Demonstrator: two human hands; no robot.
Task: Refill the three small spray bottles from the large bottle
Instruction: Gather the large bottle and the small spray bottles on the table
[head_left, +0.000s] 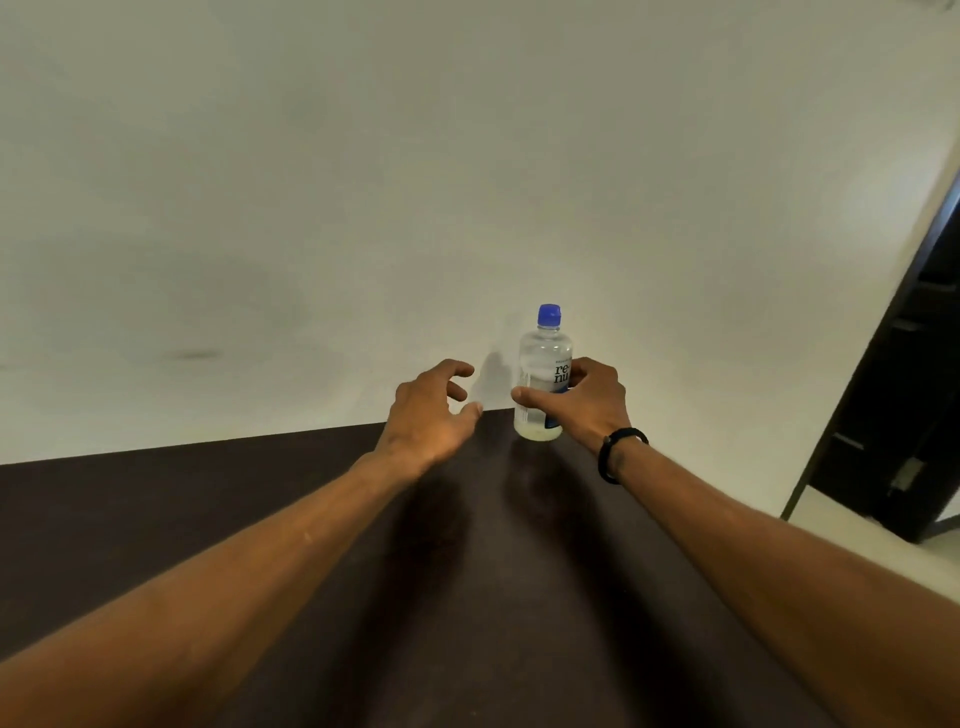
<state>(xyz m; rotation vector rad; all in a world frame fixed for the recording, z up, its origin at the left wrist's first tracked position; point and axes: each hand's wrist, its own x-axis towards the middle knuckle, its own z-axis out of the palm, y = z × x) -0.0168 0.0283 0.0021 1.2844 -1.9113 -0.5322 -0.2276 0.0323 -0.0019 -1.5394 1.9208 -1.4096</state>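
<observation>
- Large bottle (543, 374): clear plastic, blue cap (549, 316), white label with dark lettering; stood upright at the far edge of the dark table (208, 519), close against the pale wall (363, 182). Long axis vertical, cap uppermost and closed. Pale liquid showed in the bottom part; the level higher up could not be read behind the label.
- Right hand (582, 402): wrapped round the lower body of the large bottle from its right side, thumb across the near face, fingers curled behind the label. A black band (618, 452) sat on that wrist.
- Left hand (434, 410): held nothing; fingers spread and half curled, hovering just beside the bottle on its left, apart from it, above the table's far edge.
- Governing relation: the bottle lay straight ahead at full reach, right of centre, already in the right hand and nearer to it; the left hand was the free one, level with the bottle's lower half and well below the cap.
- Small spray bottles: none in view.
- Judgement: the task appeared barely begun; uncapping would probably call for the left hand to rise to the cap while the right steadied the body.
</observation>
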